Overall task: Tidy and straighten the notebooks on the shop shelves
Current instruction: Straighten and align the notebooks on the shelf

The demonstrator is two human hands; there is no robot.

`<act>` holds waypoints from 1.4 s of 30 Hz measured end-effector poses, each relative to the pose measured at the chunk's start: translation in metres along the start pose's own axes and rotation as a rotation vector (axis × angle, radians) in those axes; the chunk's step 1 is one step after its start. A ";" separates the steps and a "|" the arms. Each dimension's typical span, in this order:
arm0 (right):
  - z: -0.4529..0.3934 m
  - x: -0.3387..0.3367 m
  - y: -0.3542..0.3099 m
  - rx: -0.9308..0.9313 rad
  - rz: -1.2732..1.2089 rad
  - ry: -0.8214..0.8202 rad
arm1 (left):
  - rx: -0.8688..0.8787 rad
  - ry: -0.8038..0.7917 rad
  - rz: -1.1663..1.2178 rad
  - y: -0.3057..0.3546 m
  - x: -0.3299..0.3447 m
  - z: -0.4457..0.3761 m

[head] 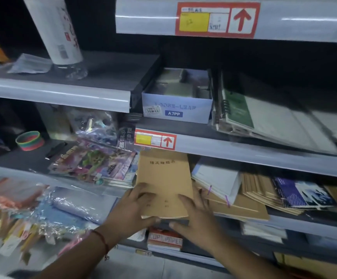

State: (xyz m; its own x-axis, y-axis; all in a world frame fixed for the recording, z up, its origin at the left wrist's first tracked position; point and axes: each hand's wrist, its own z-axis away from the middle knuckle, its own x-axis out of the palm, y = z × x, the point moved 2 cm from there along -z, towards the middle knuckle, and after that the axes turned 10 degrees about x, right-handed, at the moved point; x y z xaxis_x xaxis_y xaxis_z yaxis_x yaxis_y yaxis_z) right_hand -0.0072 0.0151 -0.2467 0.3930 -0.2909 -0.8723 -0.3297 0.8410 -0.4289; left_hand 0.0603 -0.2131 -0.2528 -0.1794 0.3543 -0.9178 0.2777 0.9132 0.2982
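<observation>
Fingers [143, 191] of the left hand [132, 210] and right hand [195, 216] gripped a brown notebook stack [163, 178] on the lower shelf [296, 223]; squaring its edges evenly before release seemed advisable.
</observation>
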 end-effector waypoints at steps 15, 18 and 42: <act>-0.056 0.010 -0.025 0.073 0.314 0.125 | 0.066 -0.325 -0.216 -0.073 0.012 -0.073; -0.064 0.006 -0.032 0.147 0.306 0.118 | 0.072 -0.358 -0.177 -0.071 0.010 -0.084; 0.147 -0.060 0.092 0.730 0.005 0.419 | 0.656 -0.411 -0.168 0.128 0.008 -0.134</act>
State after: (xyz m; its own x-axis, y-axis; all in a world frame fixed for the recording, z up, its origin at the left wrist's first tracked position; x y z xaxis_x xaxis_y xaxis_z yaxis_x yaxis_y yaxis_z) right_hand 0.0653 0.1773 -0.1996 -0.0059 -0.3106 -0.9505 0.3641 0.8846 -0.2913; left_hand -0.0318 -0.0667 -0.1868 0.0591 0.0029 -0.9982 0.8004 0.5974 0.0491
